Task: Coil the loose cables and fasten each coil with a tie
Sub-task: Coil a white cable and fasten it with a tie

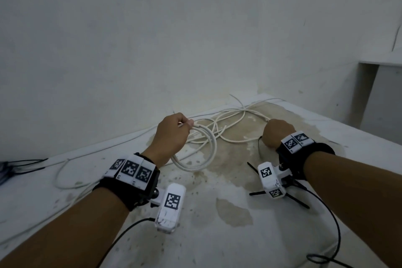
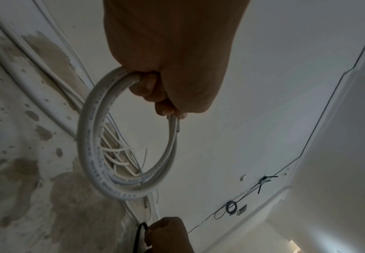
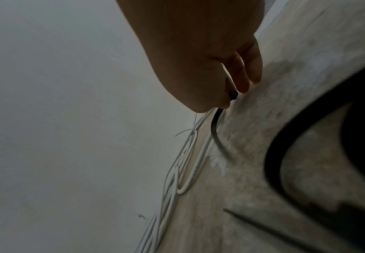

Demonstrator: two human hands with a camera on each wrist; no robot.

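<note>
A coil of white cable is held raised off the stained white surface by the left hand, whose fingers are curled round its top. More loose white cable is spread along the far edge, close against the wall. A black cable tie is pinched in the clenched right hand, with further black ties lying just beneath the right wrist.

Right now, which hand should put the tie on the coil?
Right hand, probably: it already pinches a black tie, with more ties beside it. The left hand is busy gripping the white coil.
</note>
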